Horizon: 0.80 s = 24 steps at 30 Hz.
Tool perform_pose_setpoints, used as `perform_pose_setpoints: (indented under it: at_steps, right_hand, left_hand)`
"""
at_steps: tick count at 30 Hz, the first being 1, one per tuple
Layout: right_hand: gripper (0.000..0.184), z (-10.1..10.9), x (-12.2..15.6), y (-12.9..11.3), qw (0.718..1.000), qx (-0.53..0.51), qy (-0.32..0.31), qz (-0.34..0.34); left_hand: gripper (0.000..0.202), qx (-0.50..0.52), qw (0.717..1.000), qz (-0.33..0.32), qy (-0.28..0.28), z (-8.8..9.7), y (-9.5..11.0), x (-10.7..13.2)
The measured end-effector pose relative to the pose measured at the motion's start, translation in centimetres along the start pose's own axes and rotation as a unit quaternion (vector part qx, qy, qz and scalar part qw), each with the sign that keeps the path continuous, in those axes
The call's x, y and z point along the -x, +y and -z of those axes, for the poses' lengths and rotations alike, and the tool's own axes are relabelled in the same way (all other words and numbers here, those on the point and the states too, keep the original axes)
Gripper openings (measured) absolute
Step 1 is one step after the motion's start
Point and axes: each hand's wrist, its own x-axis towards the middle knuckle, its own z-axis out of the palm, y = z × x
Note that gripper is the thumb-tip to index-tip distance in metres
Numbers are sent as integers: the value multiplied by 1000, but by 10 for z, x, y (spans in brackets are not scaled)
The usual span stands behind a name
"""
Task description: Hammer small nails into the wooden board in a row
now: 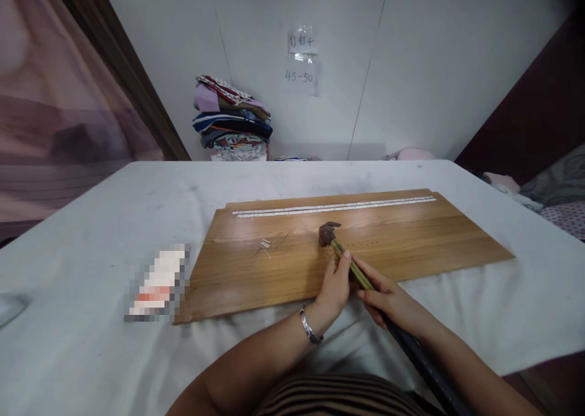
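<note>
My right hand (395, 303) is closed round the yellow-and-black handle of a claw hammer (361, 274). The hammer's rusty brown head (326, 234) is low over the wooden board (274, 282), its claw pointing right. Just below the head, my left hand (333, 289) rests by the board's front edge with its fingers drawn together beside the handle. Whatever its fingertips pinch is hidden. A row of small dark nail heads or holes (366, 243) runs to the right of the hammer. Several loose nails (264, 245) lie on the board to the left.
Two white printed measuring strips (336, 207) lie along the board's far side. The board is on a white-covered table (91, 233). A pixelated object (159, 279) lies left of it. Behind the table are folded clothes (233, 120) and a wall with handwritten paper signs (302, 78).
</note>
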Motion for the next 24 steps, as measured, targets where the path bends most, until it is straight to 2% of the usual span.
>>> perform_pose_setpoints:
  at_steps: [3,24]
  right_hand:
    - [98,0,1,-1,1000,8,2,-2]
    - [104,-1,0,-2,1000,5,-4,-10]
  left_hand:
    - [51,8,1000,-7,-17,0,0,0]
    - [53,26,1000,12,-4,-2,5,2]
